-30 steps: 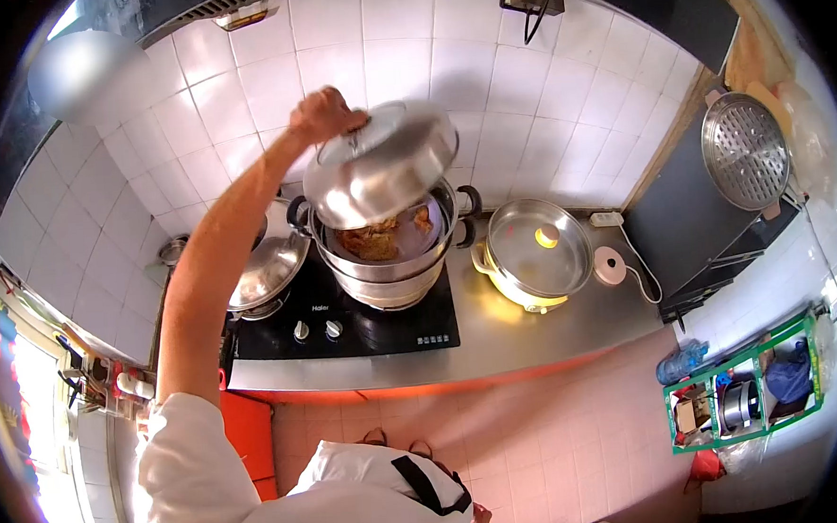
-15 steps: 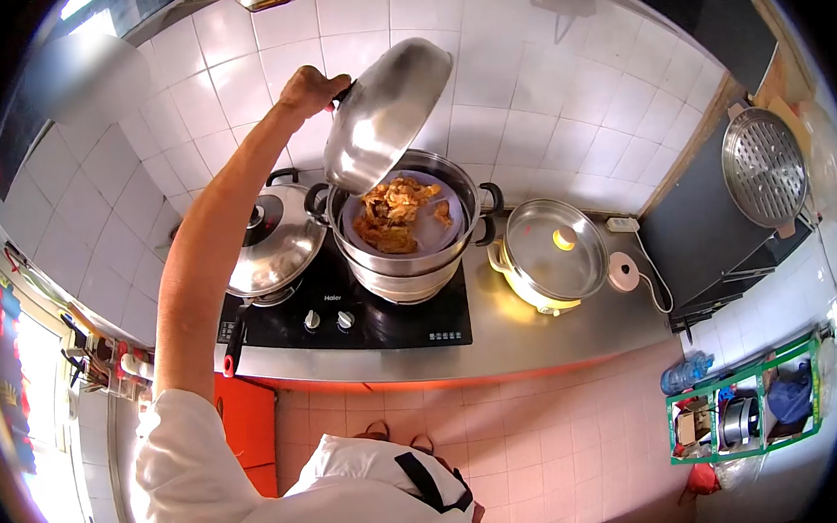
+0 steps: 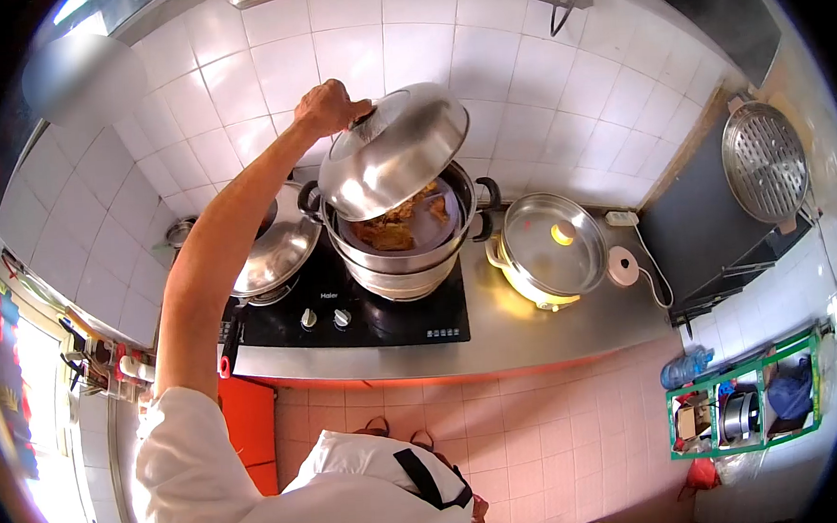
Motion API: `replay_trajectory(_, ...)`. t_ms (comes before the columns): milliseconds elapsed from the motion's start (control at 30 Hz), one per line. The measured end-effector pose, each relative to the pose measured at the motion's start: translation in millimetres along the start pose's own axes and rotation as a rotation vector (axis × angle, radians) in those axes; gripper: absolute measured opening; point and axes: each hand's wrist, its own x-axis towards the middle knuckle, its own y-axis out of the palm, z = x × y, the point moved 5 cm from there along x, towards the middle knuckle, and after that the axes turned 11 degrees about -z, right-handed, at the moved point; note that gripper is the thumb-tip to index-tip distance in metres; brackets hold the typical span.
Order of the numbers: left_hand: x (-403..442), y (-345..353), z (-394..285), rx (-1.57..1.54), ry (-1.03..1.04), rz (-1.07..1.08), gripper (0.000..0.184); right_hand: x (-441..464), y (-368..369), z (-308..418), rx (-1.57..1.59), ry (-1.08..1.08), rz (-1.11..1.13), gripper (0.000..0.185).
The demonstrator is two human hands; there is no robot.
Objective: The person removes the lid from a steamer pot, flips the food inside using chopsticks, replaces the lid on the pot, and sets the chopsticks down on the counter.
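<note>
My left hand point(image 3: 331, 108) is closed on the knob of a steel lid point(image 3: 396, 154), which hangs tilted over the steamer pot point(image 3: 402, 277). Below the lid's raised right side, browned food pieces point(image 3: 386, 233) lie on a pale plate point(image 3: 435, 225) inside the pot; the lid hides part of them. The pot stands on the black stove point(image 3: 375, 332). Low in the view, beside the white clothing, my right hand point(image 3: 480, 510) shows only in small part, and its fingers cannot be made out.
A lidded wok point(image 3: 281, 250) stands left of the pot, its handle pointing forward. To the right are a yellow pot with a glass lid point(image 3: 550, 247), a pink round object point(image 3: 623, 266) and a power strip point(image 3: 622, 219). A perforated steamer tray point(image 3: 764, 163) hangs at the right.
Half a second ago the lid was steeper and higher, with more food in sight. Now my left hand has lowered it, and it lies flatter over the pot.
</note>
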Motion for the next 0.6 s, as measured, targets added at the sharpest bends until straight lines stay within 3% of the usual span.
replay_trajectory(233,-19.6,21.2,-25.1,0.114,0.11,-0.039,0.041,-0.2,14.1,-6.4,0.014,0.171,-0.017,0.026)
replay_trajectory(500,-37.0,36.5,-45.9,0.221,0.155,0.046,0.05,-12.0,10.9,-9.4,0.101,0.179,-0.043,0.024)
replay_trajectory(600,-45.5,35.5,-54.7,0.269,0.216,-0.011,0.053,-17.3,8.5,-2.7,0.168,0.147,-0.044,0.023)
